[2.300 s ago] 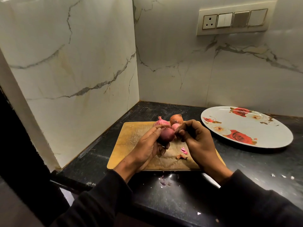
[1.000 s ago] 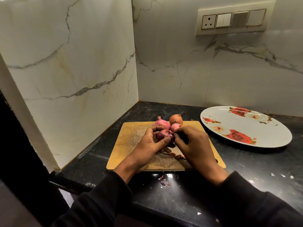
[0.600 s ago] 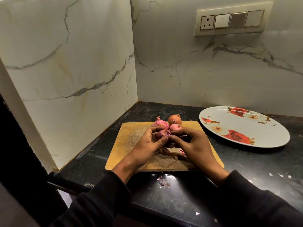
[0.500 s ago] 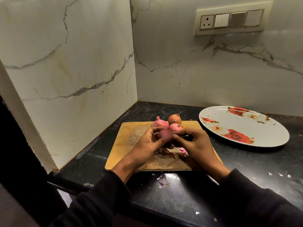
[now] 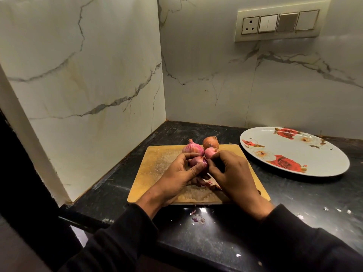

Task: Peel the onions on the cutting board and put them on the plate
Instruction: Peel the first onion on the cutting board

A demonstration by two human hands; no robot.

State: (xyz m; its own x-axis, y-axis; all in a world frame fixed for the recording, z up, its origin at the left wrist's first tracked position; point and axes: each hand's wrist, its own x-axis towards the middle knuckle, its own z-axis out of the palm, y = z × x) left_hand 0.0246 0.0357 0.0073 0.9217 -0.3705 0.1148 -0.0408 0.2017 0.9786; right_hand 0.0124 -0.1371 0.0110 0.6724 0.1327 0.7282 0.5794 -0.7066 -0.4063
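Small onion [image 5: 197, 160] between both hands, axis unclear.

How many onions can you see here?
4: one held in the left hand over the cutting board, and three on the board's far end: pink striped, brown, small pink. Hands may hide more.

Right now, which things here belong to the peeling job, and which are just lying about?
Job: held onion, three onions on cutting board, plate, left hand, right hand.
Lying about: peel scraps on counter, switch panel.
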